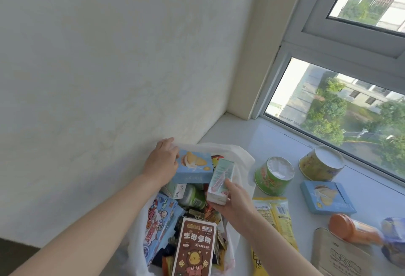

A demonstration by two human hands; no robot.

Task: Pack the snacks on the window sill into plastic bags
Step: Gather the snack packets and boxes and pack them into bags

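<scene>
A white plastic bag stands open at the sill's left end, stuffed with snack boxes. My left hand grips the left edge of a light blue biscuit box lying at the top of the bag. My right hand holds a pale mint-green carton upright over the bag's mouth. In the bag's front stand a brown box with a bear on it and a blue cartoon box.
On the window sill to the right lie a green tub, a yellow-green tub, a second blue biscuit box, a yellow packet, an orange-capped bottle, a beige pouch. The wall stands left, the window behind.
</scene>
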